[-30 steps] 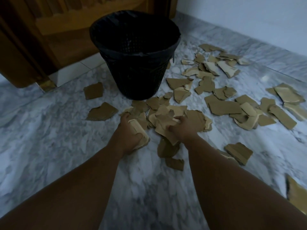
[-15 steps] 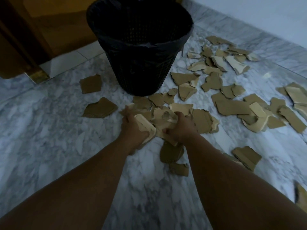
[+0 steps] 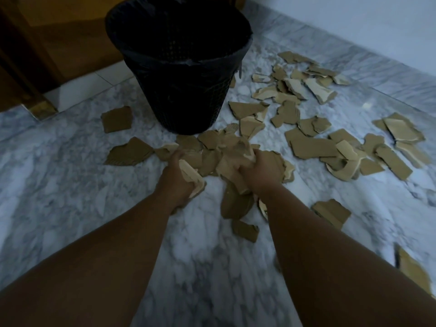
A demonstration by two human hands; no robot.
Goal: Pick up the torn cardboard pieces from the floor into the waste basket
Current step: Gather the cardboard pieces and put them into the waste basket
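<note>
Marble floor | waste basket upper centre | torn cardboard pieces scattered centre to right | left hand grip closed on a pale piece | right hand grip apparently closed on a bunch of pieces, blurred

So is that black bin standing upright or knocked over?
Upright. The black mesh waste basket stands on its base on the marble floor, open mouth facing up. Whether anything lies inside, I cannot tell: too dark.
</note>
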